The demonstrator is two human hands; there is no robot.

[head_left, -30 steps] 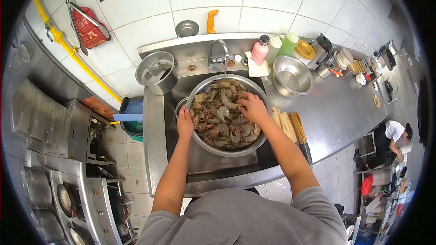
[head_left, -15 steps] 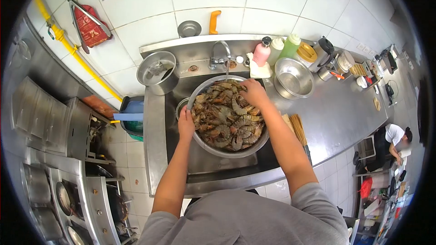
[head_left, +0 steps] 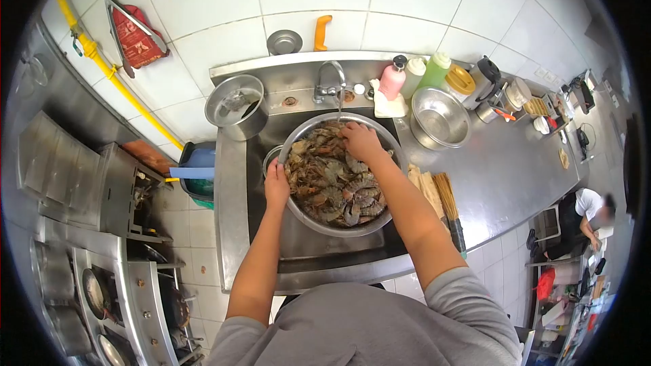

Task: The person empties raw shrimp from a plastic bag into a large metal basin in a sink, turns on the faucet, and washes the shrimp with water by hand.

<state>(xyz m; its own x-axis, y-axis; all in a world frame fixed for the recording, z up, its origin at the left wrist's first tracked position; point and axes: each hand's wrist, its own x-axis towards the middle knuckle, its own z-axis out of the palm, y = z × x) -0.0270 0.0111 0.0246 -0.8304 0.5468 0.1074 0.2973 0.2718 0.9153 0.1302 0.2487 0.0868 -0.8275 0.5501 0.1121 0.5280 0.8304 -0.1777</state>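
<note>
A large metal basin (head_left: 400, 163) full of raw shrimp (head_left: 325, 169) stands in the steel sink (head_left: 319, 247). My left hand (head_left: 277, 184) grips the basin's left rim, thumb towards the inside and fingers hidden over the edge. Among the shrimp near the top right is my right hand (head_left: 361, 144), its fingers curled down onto them; the fingertips are partly hidden. Just above that hand, the faucet (head_left: 330, 81) runs a thin stream of water into the basin.
Left of the faucet stands a deep metal pot (head_left: 237, 107). To the right are an empty metal bowl (head_left: 440, 117), a pink bottle (head_left: 392, 80), squeeze bottles, and a brush (head_left: 447, 203) by the sink edge. A person (head_left: 588, 213) works at the far right.
My right hand has moved left through the shrimp, shifting them and uncovering the basin's right inner wall. My left hand stays on the rim.
</note>
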